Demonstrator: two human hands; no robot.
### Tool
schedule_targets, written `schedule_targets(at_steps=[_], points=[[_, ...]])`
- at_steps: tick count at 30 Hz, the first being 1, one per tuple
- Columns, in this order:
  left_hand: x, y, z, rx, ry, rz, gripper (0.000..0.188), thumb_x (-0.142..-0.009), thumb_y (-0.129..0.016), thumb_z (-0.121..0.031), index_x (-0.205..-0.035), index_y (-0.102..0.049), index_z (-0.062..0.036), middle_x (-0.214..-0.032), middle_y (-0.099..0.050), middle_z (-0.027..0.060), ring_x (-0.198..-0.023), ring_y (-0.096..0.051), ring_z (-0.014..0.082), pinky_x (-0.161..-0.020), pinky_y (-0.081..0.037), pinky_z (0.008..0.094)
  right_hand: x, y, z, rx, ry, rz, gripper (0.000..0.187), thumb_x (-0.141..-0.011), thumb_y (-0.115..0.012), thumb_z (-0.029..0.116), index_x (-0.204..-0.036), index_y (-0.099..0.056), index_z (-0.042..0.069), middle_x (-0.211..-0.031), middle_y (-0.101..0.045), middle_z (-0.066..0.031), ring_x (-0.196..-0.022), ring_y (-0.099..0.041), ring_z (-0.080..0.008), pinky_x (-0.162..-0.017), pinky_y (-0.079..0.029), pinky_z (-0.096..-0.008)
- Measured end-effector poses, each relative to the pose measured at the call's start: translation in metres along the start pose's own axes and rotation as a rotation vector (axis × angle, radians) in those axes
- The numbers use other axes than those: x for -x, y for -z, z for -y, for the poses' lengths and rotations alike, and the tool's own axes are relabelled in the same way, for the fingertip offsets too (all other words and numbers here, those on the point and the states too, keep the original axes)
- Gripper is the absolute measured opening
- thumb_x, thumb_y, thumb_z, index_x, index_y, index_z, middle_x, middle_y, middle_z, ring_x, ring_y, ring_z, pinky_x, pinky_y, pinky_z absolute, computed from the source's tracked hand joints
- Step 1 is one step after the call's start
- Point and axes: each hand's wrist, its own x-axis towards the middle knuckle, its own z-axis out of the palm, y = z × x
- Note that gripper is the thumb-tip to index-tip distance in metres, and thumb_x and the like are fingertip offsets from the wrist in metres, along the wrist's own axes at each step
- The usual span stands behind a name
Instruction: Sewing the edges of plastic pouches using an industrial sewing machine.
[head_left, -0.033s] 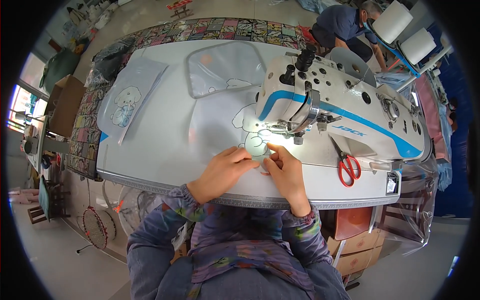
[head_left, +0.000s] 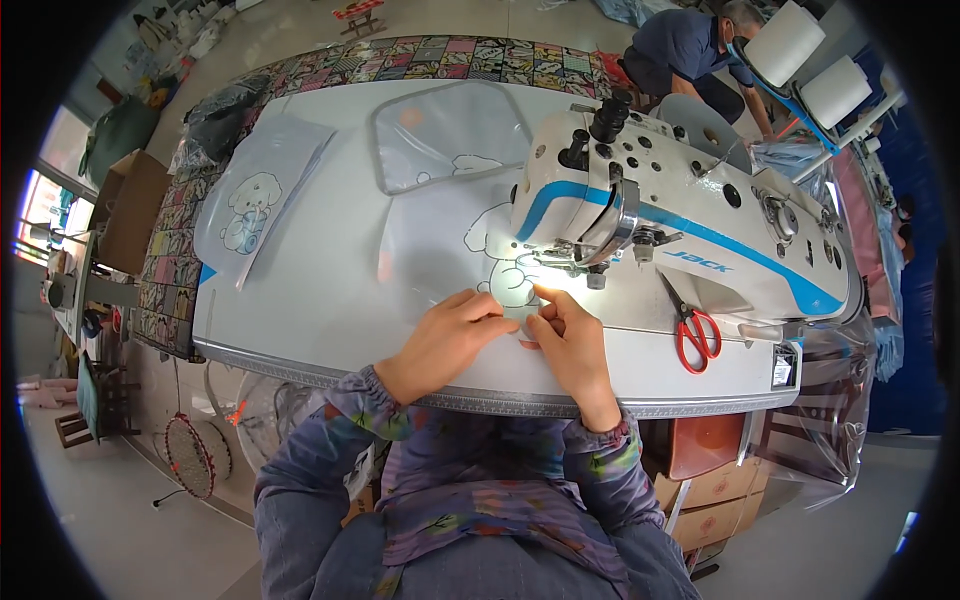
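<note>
A translucent plastic sheet [head_left: 425,235] printed with a cartoon puppy lies in front of the sewing machine [head_left: 690,225], its right part under the lit needle area. My left hand [head_left: 450,340] is closed at the sheet's near edge, thumb and forefinger pinched. Close beside it, my right hand [head_left: 570,345] pinches the same edge, its forefinger reaching onto the print. The fingertips of both hands nearly meet. Hidden behind the machine head is the stitching point itself.
Right of my hands lie red-handled scissors [head_left: 697,340]. A grey-edged plastic piece [head_left: 455,130] rests beyond the sheet, and printed sheets [head_left: 260,195] lie at the left. White thread cones [head_left: 787,43] stand at upper right. Behind the machine, another person [head_left: 685,55] bends down.
The printed sheet has shifted slightly right and away from me under the machine head. My hands have barely moved.
</note>
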Motion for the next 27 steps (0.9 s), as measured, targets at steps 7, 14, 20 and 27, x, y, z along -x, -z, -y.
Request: schedule_targets(at_steps=[7,14,20,27], points=[[-0.025,-0.008,0.019,-0.069,-0.076,-0.083,0.033,-0.082,-0.067,0.001,-0.111,-0.076,-0.0108,-0.101,-0.064,0.0023,-0.097,-0.063,0.0262,-0.083,-0.057,0.0365,-0.015,0.002,0.002,0.078,-0.027,0.002,0.038,-0.101,-0.066,0.002,-0.139,-0.064,-0.005,-0.079,-0.071,-0.0063,-0.064,-0.071,-0.0112,-0.06,-0.058,-0.0252],[-0.048,-0.006,0.039,-0.202,-0.106,-0.06,0.04,-0.082,-0.068,-0.005,-0.121,-0.074,-0.0146,-0.105,-0.063,0.0001,-0.099,-0.063,0.0256,-0.085,-0.058,0.0349,-0.02,0.001,0.007,0.169,0.002,-0.006,0.039,-0.102,-0.065,0.008,-0.139,-0.063,-0.005,-0.069,-0.067,-0.0062,-0.053,-0.066,-0.0124,-0.05,-0.054,-0.0279],[-0.058,-0.004,0.038,-0.288,-0.123,-0.062,0.034,-0.082,-0.068,-0.005,-0.116,-0.072,-0.0082,-0.107,-0.063,0.0033,-0.102,-0.063,0.0253,-0.089,-0.057,0.035,-0.02,0.0,0.009,0.227,0.006,0.01,0.04,-0.103,-0.062,0.009,-0.142,-0.062,-0.004,-0.068,-0.066,-0.0079,-0.051,-0.065,-0.0136,-0.048,-0.052,-0.029],[-0.06,-0.035,-0.007,-0.478,0.115,-0.037,0.034,-0.08,-0.07,-0.003,-0.114,-0.07,-0.001,-0.108,-0.061,0.0128,-0.101,-0.064,0.0302,-0.086,-0.058,0.0372,-0.017,0.006,0.009,0.263,0.031,0.017,0.036,-0.103,-0.064,0.01,-0.137,-0.064,-0.003,-0.067,-0.068,-0.0106,-0.051,-0.067,-0.0179,-0.049,-0.051,-0.0318]])
